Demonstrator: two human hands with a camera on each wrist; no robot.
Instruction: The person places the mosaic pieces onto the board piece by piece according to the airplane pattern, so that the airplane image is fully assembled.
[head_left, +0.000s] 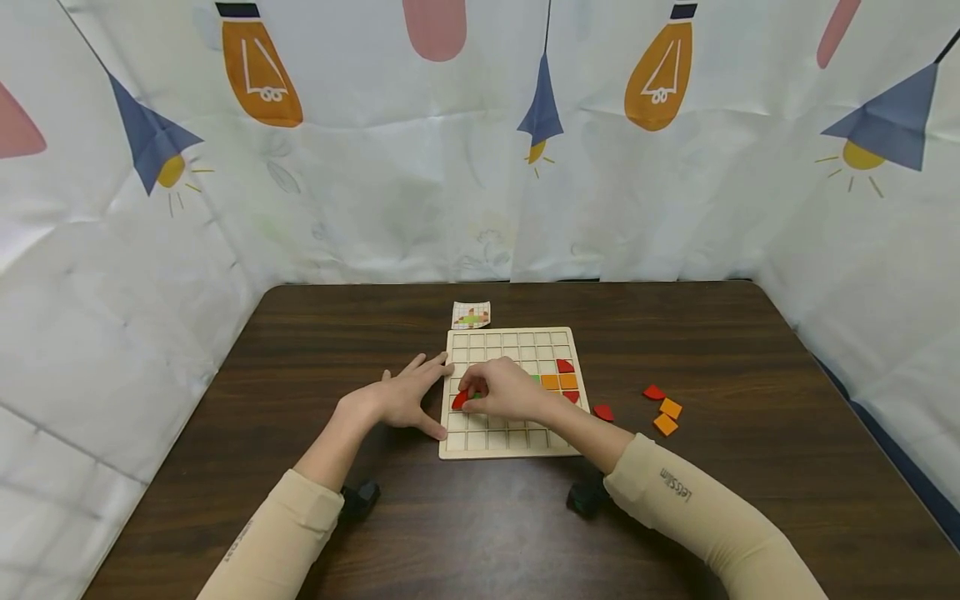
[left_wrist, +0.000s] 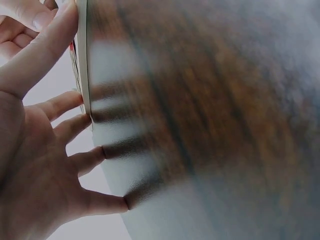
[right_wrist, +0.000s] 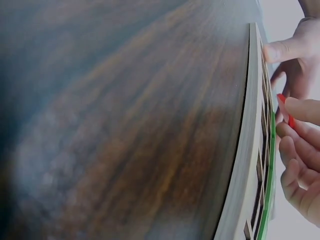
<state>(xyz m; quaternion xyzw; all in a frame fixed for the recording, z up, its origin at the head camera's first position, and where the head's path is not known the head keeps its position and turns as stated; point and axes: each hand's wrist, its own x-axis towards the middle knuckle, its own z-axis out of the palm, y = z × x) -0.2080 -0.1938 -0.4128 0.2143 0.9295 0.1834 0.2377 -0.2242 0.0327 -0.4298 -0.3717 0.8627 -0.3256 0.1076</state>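
My right hand (head_left: 504, 390) reaches over the left part of a wooden grid board (head_left: 510, 454), pinching a red curved-edged tile (head_left: 459, 401) between thumb and fingers. In the right wrist view, that red tile (right_wrist: 291, 120) stands tilted just above the board's surface. My left hand (head_left: 408, 396) lies with its fingers spread along the board's left edge, thumb and fingertips touching it. Orange square tiles (head_left: 568, 381) sit in the grid at the right, with a red tile (head_left: 565, 365) above and another red tile (head_left: 572, 397) below. Green tiles are partly hidden under my right hand.
A small picture card (head_left: 471, 315) lies behind the board's top left corner. To the right of the board are loose pieces: a red tile (head_left: 603, 412) near its edge, another red tile (head_left: 654, 392) and two orange tiles (head_left: 665, 424) farther out. Patterned white cloth (head_left: 390, 208) surrounds the table.
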